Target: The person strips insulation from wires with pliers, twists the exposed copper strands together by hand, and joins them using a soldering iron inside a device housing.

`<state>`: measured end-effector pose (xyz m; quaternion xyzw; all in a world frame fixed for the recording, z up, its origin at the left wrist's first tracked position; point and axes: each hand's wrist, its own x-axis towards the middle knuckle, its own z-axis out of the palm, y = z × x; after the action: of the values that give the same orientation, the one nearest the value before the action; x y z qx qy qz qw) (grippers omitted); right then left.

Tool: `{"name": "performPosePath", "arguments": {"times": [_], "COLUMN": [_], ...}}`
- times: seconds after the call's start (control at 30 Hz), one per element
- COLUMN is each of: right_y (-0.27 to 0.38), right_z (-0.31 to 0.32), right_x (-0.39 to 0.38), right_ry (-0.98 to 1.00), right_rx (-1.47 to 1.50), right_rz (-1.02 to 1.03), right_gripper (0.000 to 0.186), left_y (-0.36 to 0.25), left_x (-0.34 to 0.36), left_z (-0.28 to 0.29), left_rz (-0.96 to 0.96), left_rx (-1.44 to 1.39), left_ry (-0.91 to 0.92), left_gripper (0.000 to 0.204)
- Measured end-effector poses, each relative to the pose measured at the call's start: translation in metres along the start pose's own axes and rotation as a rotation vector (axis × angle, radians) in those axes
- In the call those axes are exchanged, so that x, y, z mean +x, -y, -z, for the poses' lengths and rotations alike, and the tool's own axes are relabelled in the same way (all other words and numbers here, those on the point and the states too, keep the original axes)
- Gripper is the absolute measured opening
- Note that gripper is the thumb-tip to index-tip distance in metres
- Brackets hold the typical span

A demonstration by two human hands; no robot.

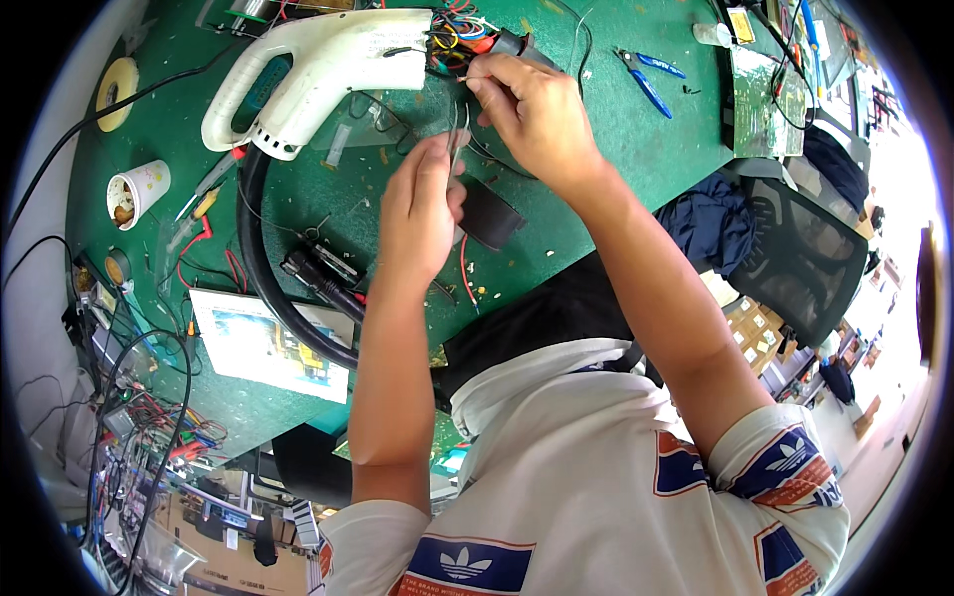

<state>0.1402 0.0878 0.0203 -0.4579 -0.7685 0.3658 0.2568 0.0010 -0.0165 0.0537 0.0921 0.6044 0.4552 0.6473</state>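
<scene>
A white handheld charging gun (338, 74) with a looped handle lies on the green work mat, a thick black cable (260, 268) running from its base. Bundled coloured wires (455, 38) come out of its open right end. Close to that end, my right hand (545, 114) is closed in a pinch on a thin wire (462, 78). My left hand (419, 204) is closed round metal tweezers (458, 129), their tips pointing up just below the wire bundle. Beside my left hand lies a flat black piece (492, 214), partly covered by the fingers.
Blue-handled cutters (648, 81) lie at right. Leftward are a tape roll (118, 91), a paper cup (139, 194), a utility knife (211, 177), a black flashlight-like tool (320, 276) and a printed sheet (268, 348). A mesh chair (807, 256) stands beyond the table's right edge.
</scene>
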Motion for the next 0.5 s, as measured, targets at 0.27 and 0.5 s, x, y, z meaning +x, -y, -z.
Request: {"name": "performPosePath", "arguments": {"times": [0.27, 0.5], "right_y": [0.002, 0.003], "right_z": [0.003, 0.008], "right_x": [0.004, 0.008], "right_ry": [0.052, 0.116], "right_rx": [0.009, 0.015], "right_rz": [-0.011, -0.070], "right_gripper": [0.011, 0.007], "left_y": [-0.026, -0.010], "left_x": [0.021, 0.038], "left_z": [0.027, 0.007], "left_rz": [-0.579, -0.702], "left_rx": [0.906, 0.714], "left_ry": [-0.125, -0.179], "left_gripper": [0.028, 0.025]}}
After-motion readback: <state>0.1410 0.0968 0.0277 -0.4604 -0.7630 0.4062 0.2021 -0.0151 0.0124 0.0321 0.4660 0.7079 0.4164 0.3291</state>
